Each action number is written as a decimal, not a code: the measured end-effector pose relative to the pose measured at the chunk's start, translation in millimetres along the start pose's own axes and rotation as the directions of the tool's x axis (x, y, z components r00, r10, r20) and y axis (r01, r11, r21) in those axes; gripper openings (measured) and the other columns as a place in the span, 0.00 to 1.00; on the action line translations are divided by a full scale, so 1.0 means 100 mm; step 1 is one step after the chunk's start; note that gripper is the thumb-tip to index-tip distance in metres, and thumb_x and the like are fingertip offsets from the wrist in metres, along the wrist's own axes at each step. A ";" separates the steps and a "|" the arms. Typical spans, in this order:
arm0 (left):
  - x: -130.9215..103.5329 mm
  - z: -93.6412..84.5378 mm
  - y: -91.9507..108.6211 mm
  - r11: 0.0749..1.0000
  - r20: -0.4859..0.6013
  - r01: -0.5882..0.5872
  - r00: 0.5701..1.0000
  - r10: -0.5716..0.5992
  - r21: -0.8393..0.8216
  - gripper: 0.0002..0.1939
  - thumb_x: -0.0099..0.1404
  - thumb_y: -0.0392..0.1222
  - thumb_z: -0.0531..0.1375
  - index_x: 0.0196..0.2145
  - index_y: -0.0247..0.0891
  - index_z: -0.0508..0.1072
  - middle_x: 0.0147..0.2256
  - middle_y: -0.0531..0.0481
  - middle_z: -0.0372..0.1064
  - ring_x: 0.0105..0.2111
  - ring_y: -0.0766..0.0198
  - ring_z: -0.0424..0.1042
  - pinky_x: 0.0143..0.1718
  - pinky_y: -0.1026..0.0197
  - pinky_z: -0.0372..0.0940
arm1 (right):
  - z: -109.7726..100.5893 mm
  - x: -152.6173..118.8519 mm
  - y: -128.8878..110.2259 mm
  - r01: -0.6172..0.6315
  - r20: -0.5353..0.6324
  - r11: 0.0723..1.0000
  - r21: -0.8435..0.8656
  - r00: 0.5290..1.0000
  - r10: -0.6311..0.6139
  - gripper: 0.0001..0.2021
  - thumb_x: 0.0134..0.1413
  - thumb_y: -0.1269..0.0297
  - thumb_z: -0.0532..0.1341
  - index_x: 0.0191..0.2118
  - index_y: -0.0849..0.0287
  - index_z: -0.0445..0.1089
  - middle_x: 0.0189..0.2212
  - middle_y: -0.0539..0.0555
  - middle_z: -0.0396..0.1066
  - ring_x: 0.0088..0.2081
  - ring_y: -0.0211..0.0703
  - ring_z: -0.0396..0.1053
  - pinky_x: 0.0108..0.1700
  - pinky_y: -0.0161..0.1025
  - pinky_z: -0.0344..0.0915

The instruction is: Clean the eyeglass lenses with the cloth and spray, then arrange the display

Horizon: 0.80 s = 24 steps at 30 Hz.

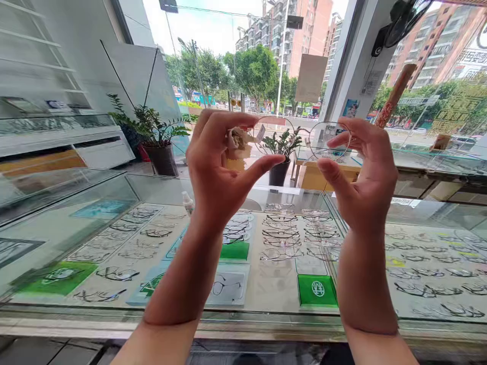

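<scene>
Fingers (236, 120) of our left hand (213, 162) pinch one rim of the round-lensed glasses (303, 131) — a crumpled cloth (238, 142) tucked inside that hand — while our right hand (367, 172) grasps the other rim. We hold them above the display case (274, 332), probably so light from the window (213, 25) passes through both lenses. Their long axis runs left to right, nearly level; which way the temples point, we cannot tell.

An optical shop: rows of spectacles (282, 233) lie inside a glass display case (272, 291) at six o'clock; a street-facing window (243, 66) stands at twelve.
</scene>
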<state>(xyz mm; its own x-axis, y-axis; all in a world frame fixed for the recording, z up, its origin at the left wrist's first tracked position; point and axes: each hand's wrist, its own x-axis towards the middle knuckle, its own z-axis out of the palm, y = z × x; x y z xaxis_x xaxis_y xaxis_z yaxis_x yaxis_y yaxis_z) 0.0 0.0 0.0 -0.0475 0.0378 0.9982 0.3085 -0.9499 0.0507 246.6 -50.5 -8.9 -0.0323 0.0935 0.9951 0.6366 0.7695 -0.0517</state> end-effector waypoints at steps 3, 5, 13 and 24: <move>0.00 -0.01 -0.04 0.999 0.012 0.026 1.000 -0.027 0.033 0.35 0.58 0.76 0.76 0.53 0.54 0.82 0.48 0.47 0.77 0.51 0.44 0.78 0.54 0.38 0.75 | -0.02 0.00 -0.04 -0.034 0.041 0.999 -0.021 0.999 0.035 0.28 0.73 0.38 0.67 0.69 0.43 0.73 0.58 0.58 0.81 0.56 0.61 0.81 0.66 0.68 0.75; 0.00 -0.03 -0.05 0.999 0.027 0.032 0.999 -0.033 0.037 0.34 0.59 0.75 0.77 0.53 0.54 0.82 0.48 0.47 0.76 0.53 0.42 0.78 0.54 0.38 0.75 | -0.03 0.01 -0.07 -0.051 0.060 0.998 -0.034 0.997 0.053 0.27 0.73 0.39 0.68 0.69 0.43 0.74 0.56 0.57 0.82 0.56 0.61 0.81 0.65 0.67 0.76; 0.01 -0.09 -0.09 0.996 0.104 0.056 0.993 -0.049 -0.069 0.30 0.61 0.72 0.77 0.53 0.55 0.85 0.47 0.48 0.78 0.47 0.48 0.79 0.49 0.42 0.73 | -0.09 0.03 -0.07 -0.091 0.106 0.990 -0.111 0.989 0.103 0.23 0.73 0.40 0.68 0.65 0.44 0.78 0.54 0.58 0.83 0.56 0.61 0.82 0.64 0.65 0.77; 0.00 -0.13 -0.09 0.979 0.188 0.191 0.966 -0.175 -0.067 0.27 0.61 0.70 0.80 0.49 0.53 0.86 0.44 0.49 0.79 0.44 0.51 0.78 0.48 0.41 0.76 | -0.14 0.05 -0.11 -0.088 0.153 0.990 -0.112 0.983 0.105 0.22 0.72 0.40 0.69 0.62 0.44 0.81 0.50 0.58 0.84 0.56 0.61 0.81 0.62 0.64 0.79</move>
<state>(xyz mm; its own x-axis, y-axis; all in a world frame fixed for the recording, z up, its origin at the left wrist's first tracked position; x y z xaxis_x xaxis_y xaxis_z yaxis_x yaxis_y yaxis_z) -15.0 4.8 -1.1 0.0789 0.2614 0.9620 0.2295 -0.9438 0.2376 250.4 -67.4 -2.2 -0.0827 0.2687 0.9597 0.7191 0.6828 -0.1292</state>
